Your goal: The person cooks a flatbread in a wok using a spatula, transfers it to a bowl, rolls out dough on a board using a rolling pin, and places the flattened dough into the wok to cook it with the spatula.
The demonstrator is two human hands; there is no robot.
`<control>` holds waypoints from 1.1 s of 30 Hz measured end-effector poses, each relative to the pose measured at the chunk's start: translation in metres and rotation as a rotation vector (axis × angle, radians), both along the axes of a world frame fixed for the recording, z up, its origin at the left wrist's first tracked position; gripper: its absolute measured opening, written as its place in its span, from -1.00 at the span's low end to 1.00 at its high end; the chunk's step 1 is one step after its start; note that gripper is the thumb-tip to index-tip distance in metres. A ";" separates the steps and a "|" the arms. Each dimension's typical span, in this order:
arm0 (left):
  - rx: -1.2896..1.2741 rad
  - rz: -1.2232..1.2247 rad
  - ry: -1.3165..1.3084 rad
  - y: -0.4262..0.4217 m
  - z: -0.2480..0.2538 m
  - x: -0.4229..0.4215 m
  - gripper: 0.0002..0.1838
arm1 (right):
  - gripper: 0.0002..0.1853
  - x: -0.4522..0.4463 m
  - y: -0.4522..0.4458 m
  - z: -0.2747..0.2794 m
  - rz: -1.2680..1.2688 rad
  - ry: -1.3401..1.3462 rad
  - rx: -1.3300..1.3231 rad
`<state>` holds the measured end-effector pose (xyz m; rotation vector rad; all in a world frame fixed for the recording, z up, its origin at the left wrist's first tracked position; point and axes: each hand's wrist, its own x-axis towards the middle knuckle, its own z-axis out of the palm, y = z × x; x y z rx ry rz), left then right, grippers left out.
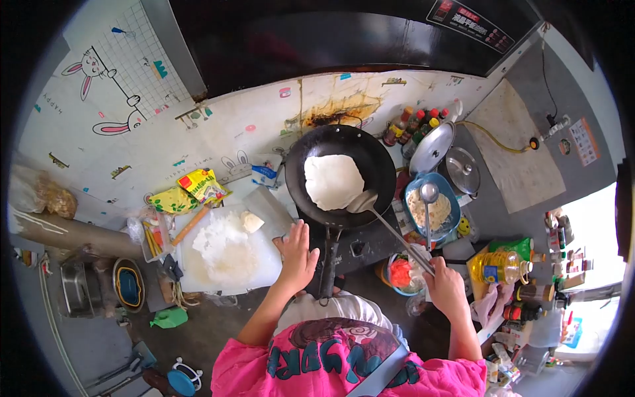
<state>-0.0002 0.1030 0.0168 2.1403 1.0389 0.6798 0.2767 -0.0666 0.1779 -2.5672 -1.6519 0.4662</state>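
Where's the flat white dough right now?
In the head view, the dough lies inside the black wok, near the middle of the picture, with the metal ladle by its lower right edge.

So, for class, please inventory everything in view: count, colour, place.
Wok: 1, black, centre
Dough sheet: 1, white, in wok
Ladle: 1, metallic, head in wok
Board: 1, white, left of wok
Flour: one patch, white, on board
Dough lump: 1, cream, on board
Wooden rod: 1, brown, board's left edge
Packets: 2, mostly yellow, behind board
Basin: 1, blue, right of wok
Spoon: 1, silver, in basin
Pot lids: 2, silver, behind basin
Oil bottle: 1, yellow, right side
Range hood: 1, black, top
Smaller items: uncounted, mixed, around edges
Shirt: 1, pink, bottom
Left hand: 1, bare, by board
Right hand: 1, bare, gripping ladle
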 end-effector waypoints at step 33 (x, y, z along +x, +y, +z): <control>-0.020 -0.050 -0.070 -0.009 -0.027 -0.032 -0.30 | -0.76 -0.028 0.042 0.048 0.133 -0.148 -0.160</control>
